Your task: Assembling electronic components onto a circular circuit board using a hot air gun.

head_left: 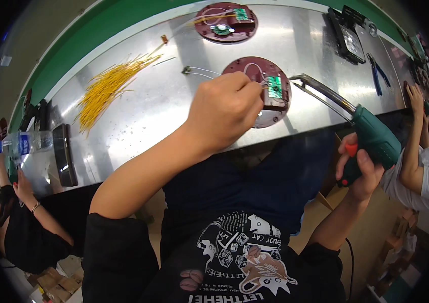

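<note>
A round maroon housing lies on the metal table in front of me, with a small green circuit board on its raised block. My left hand is over the housing's left part, its fingers pinched together beside the board. Thin wire ends show by the fingertips; what the fingers hold is mostly hidden. My right hand grips a green soldering gun with a red trigger. Its tip is just off the housing's right edge, apart from the board. White wires lead left from the housing to a small part.
A second maroon housing with wires lies farther back. Loose yellow wires are heaped at left, near a dark phone and a plastic bottle. At right are blue-handled pliers and a black device. Co-workers sit on both sides.
</note>
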### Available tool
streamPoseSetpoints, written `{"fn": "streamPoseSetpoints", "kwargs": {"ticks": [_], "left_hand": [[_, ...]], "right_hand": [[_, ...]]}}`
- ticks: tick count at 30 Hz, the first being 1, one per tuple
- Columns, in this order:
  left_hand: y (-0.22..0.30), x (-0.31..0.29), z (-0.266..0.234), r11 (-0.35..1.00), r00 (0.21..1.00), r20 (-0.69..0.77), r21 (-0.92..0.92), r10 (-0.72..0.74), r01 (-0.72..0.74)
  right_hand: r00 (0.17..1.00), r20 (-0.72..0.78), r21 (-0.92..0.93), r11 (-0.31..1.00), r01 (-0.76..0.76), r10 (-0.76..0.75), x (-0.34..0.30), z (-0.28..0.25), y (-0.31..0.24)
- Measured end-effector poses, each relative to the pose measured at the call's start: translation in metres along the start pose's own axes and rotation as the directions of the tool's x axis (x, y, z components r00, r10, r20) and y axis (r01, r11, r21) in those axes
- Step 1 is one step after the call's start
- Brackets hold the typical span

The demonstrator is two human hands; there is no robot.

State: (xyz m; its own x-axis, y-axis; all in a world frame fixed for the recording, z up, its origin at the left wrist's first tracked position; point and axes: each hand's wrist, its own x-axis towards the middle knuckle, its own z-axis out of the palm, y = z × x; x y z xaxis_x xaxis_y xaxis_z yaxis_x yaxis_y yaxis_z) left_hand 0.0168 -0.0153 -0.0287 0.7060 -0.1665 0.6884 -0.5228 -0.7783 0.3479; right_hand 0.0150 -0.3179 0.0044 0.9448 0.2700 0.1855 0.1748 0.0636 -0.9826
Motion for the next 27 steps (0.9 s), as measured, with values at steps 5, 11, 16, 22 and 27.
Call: {"fn": "streamPoseSetpoints", "kwargs": {"ticks": [5,11,16,22,27], "left_hand": [[0.002,0.0,0.001,0.999,0.998,0.058,-0.04,0.0,0.003],[0.013,0.005,-0.031,0.992,1.0,0.023,0.128,0.003,-0.006],[-0.033,0.002,-0.086,0.924,0.99,-0.079,0.358,-0.113,0.134],[-0.081,-0.011,-0.156,0.816,0.894,0.149,0.49,-0.424,0.305],[-0.074,-0.023,-0.176,0.661,0.742,0.262,0.684,-0.617,0.308]], "right_hand": [[0.989,-0.136,-0.019,0.998,-0.052,0.049,-0.006,-0.011,-0.002],[0.989,-0.146,0.02,0.999,-0.028,0.03,-0.002,-0.013,0.005],[0.991,-0.136,0.017,1.0,-0.003,0.006,-0.001,-0.013,0.0],[0.99,-0.141,0.03,1.0,0.004,0.0,-0.002,-0.013,-0.001],[0.988,-0.153,0.026,1.0,0.008,-0.004,0.001,-0.013,-0.003]]}}
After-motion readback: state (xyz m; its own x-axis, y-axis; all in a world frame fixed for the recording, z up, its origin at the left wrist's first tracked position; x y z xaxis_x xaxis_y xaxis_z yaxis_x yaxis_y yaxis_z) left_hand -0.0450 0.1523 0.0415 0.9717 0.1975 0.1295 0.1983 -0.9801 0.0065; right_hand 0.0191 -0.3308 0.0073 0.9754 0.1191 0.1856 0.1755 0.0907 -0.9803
